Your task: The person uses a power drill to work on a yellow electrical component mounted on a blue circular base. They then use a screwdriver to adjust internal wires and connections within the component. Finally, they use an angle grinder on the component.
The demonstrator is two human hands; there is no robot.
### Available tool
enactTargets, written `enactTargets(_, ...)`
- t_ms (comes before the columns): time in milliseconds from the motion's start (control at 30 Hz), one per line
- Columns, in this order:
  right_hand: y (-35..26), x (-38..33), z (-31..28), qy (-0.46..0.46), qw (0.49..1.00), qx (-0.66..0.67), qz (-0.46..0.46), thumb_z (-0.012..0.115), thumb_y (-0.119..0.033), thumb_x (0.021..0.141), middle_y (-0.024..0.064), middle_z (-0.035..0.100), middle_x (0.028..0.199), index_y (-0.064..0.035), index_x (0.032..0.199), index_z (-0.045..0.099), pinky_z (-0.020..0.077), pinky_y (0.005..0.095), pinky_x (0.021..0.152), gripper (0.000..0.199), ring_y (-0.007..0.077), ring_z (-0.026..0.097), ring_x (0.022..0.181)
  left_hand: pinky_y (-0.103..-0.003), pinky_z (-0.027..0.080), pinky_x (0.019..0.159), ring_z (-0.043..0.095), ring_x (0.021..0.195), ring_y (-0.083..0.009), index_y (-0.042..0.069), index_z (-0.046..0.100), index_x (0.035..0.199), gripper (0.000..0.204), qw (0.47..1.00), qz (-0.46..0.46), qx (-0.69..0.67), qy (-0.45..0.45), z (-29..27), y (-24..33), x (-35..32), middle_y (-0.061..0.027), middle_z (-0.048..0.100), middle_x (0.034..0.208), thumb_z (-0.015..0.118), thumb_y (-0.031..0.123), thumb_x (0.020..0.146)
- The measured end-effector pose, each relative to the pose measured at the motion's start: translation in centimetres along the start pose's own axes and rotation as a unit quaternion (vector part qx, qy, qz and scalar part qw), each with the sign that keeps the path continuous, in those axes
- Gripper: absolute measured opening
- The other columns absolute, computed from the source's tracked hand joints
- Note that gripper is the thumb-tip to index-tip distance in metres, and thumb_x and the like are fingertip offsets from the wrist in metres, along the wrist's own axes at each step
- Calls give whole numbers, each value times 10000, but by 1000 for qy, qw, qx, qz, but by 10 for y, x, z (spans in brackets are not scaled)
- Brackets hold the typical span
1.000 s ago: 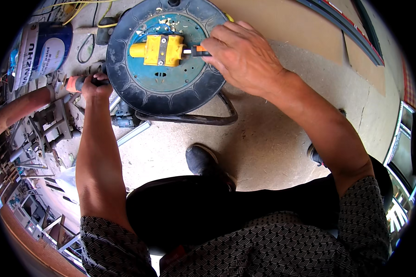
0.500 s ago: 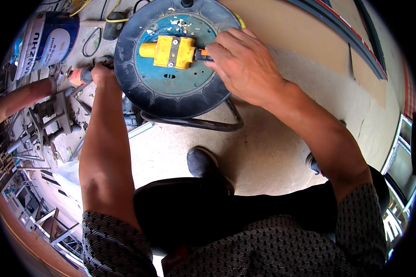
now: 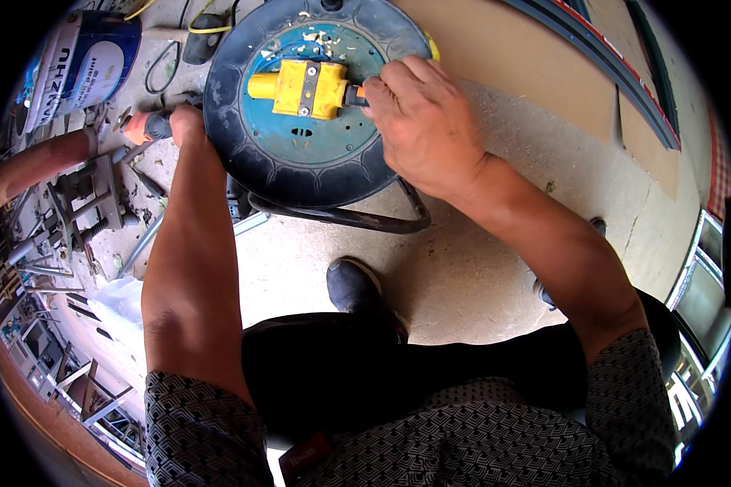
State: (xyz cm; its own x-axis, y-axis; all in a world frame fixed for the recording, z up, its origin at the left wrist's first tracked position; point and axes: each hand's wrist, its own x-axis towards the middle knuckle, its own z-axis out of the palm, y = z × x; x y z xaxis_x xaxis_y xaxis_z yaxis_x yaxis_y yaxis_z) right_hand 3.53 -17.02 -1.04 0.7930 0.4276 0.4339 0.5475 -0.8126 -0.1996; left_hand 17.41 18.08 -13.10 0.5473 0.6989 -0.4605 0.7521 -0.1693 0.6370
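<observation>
A large cable reel (image 3: pixel 244 154) with a black rim and a blue-green centre stands tilted before me on a black tubular frame (image 3: pixel 382 221). Fixed to its face is a yellow box (image 3: pixel 326 91) with a grey strap and screws. My right hand (image 3: pixel 422 122) pinches a small black-and-orange piece (image 3: pixel 356 96) that meets the box's right end; my fingers hide most of it. At the reel's left edge my left hand (image 3: pixel 188 123) is closed, its fingers mostly hidden. It is next to the dark end of an orange-and-black tool (image 3: pixel 148 127); whether it grips that is unclear.
At the far left is a blue-and-white paint bucket (image 3: pixel 85 69). Metal parts and scraps (image 3: pixel 89 203) litter the left floor beside a brown pipe (image 3: pixel 45 170). Brown board (image 3: pixel 536 69) lies at the far right under long dark strips (image 3: pixel 617 61). My shoe (image 3: pixel 353 284) is below the reel.
My right hand has turned slightly, its knuckles bunching beside the yellow box. The left hand and the orange-and-black tool have shifted a little to the right. The whole view has moved slightly.
</observation>
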Motion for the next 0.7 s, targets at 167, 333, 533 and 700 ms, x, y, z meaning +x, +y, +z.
enactTargets(167, -20, 10, 2, 12, 1000, 12, 9, 623, -83, 758, 106, 598, 875, -15, 838, 681, 510, 407, 846, 120, 274, 597, 913, -443, 509, 910, 685, 1085, -353, -112, 692, 1154, 524, 990, 10, -135, -39, -21, -36, 78, -241, 715, 1210, 445, 317, 981)
enactTargets(333, -16, 13, -6, -23, 999, 23, 22, 620, -69, 758, 124, 612, 889, 5, 880, 706, 507, 411, 892, 167, 293, 604, 948, -436, 502, 931, 682, 1109, -356, -98, 697, 1155, 535, 989, 16, -131, -63, -9, -30, 60, -237, 710, 1236, 453, 345, 981)
enactTargets(533, 1, 28, -7, -38, 996, 76, -42, 693, -59, 787, 126, 594, 898, 15, 919, 689, 499, 422, 861, 152, 310, 591, 927, -429, 485, 984, 661, 1193, -369, -70, 699, 1194, 559, 998, 42, -22, -45, -21, -36, 80, -235, 689, 1298, 449, 383, 980)
enactTargets(700, -13, 12, -5, -18, 999, 47, 7, 726, -56, 794, 129, 576, 885, 15, 899, 661, 497, 431, 827, 142, 320, 585, 901, -437, 477, 1002, 636, 1240, -380, -51, 700, 1215, 548, 984, 79, 156, -22, -15, -23, 51, -205, 680, 1332, 407, 357, 995)
